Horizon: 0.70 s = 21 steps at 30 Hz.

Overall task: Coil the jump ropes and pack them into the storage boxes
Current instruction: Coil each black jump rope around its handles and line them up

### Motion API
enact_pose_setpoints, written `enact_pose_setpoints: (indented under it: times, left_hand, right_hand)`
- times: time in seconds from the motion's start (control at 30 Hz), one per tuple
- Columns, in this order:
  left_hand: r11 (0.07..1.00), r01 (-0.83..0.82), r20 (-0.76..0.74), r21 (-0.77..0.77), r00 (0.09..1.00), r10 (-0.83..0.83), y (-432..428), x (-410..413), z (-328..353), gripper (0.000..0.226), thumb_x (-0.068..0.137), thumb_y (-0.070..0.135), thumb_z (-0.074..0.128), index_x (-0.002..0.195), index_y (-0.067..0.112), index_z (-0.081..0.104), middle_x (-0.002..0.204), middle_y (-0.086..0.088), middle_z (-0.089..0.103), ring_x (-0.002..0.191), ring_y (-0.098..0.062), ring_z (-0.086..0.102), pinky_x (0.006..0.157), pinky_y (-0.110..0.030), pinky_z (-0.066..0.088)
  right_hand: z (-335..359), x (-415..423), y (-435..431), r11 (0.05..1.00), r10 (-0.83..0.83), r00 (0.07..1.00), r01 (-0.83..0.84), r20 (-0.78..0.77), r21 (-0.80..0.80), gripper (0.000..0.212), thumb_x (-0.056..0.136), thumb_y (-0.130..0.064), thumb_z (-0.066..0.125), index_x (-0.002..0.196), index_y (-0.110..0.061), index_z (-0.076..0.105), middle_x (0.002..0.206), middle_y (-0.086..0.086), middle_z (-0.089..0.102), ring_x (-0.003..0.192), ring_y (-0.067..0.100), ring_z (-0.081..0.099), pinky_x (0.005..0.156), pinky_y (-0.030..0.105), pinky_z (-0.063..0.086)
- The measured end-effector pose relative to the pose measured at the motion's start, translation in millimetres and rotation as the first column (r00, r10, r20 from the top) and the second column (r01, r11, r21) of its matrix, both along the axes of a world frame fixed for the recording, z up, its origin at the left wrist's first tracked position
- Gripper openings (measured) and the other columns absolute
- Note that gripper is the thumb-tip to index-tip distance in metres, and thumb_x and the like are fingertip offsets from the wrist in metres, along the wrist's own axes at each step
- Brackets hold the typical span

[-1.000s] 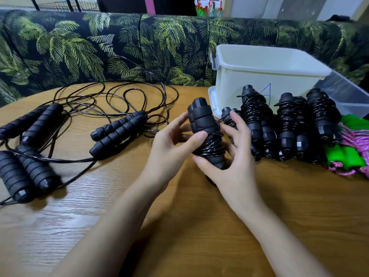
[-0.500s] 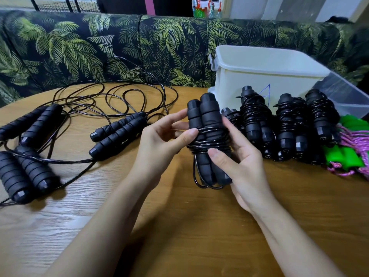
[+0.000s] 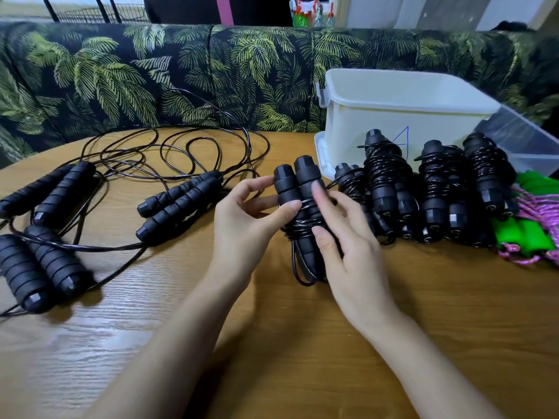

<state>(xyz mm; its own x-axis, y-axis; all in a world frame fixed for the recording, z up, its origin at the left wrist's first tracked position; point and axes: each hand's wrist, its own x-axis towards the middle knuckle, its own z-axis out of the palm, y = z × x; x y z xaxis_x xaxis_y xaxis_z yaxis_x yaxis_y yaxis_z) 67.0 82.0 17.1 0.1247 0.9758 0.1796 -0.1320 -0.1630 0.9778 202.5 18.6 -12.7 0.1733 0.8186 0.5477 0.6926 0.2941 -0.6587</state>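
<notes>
A black jump rope bundle (image 3: 298, 189), two handles with cord wound round their middle, stands upright at the table's centre, a loop of cord hanging below. My left hand (image 3: 248, 219) grips it from the left, thumb pressed on the windings. My right hand (image 3: 348, 237) holds its right side, fingers curled round the handles. Several coiled black ropes (image 3: 432, 189) lie in a row to the right, before the white storage box (image 3: 393, 116). Uncoiled black ropes (image 3: 178, 201) sprawl at the left.
A clear plastic box (image 3: 526, 140) sits at the far right behind a green-handled pink rope (image 3: 529, 231). More black handles (image 3: 39, 267) lie at the table's left edge. A leaf-patterned sofa (image 3: 151, 80) runs behind the wooden table (image 3: 302, 343).
The bundle has been turned so both handles show side by side with a cord loop hanging below. My right hand has shifted from under the bundle up along its right side.
</notes>
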Motion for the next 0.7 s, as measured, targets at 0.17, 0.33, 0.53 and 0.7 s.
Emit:
enact_pose_setpoints:
  times: [0.17, 0.33, 0.53, 0.7]
  left_hand:
    - [0.997, -0.082, -0.06, 0.018, 0.995, 0.083, -1, 3, -5, 0.042, 0.072, 0.012, 0.086, 0.108, 0.016, 0.066, 0.089, -0.002, 0.077, 0.088, -0.015, 0.074, 0.079, -0.034, 0.058]
    - [0.999, -0.047, -0.1, 0.02, 0.994, 0.049, 0, 1, -5, 0.041, 0.073, 0.01, 0.085, 0.111, 0.017, 0.069, 0.087, -0.001, 0.077, 0.087, -0.014, 0.074, 0.082, -0.033, 0.059]
    - [0.996, 0.078, -0.072, 0.038, 0.995, -0.075, 3, -2, -4, 0.046, 0.076, -0.002, 0.078, 0.12, 0.007, 0.067, 0.088, 0.0, 0.077, 0.082, -0.01, 0.074, 0.071, -0.019, 0.055]
    - [0.995, 0.075, -0.054, 0.068, 0.996, -0.072, -2, 4, -8, 0.042, 0.076, -0.002, 0.079, 0.114, 0.015, 0.071, 0.088, -0.002, 0.077, 0.087, -0.012, 0.074, 0.073, -0.021, 0.056]
  right_hand:
    - [-1, -7, -3, 0.979, -0.099, 0.935, 0.153, 0.34, -0.136, 0.063, 0.092, -0.053, 0.032, 0.153, -0.041, 0.021, 0.158, 0.005, 0.027, 0.138, 0.023, 0.036, 0.078, 0.042, 0.055]
    - [1, -10, -4, 0.955, -0.095, 0.942, 0.178, 0.322, -0.239, 0.085, 0.086, -0.058, 0.057, 0.155, -0.041, 0.013, 0.162, 0.006, 0.019, 0.148, 0.023, 0.024, 0.095, 0.04, 0.048]
    - [-4, 6, 1, 0.968, 0.04, 0.991, -0.07, -0.127, -0.241, 0.078, 0.088, -0.042, 0.066, 0.152, -0.047, 0.021, 0.162, -0.007, 0.023, 0.148, 0.006, 0.019, 0.118, 0.038, 0.03]
    - [-1, -4, -4, 0.974, -0.012, 0.983, 0.053, 0.183, -0.219, 0.102, 0.082, -0.043, 0.073, 0.152, -0.052, 0.0, 0.163, -0.009, -0.003, 0.149, 0.016, 0.019, 0.102, 0.035, 0.044]
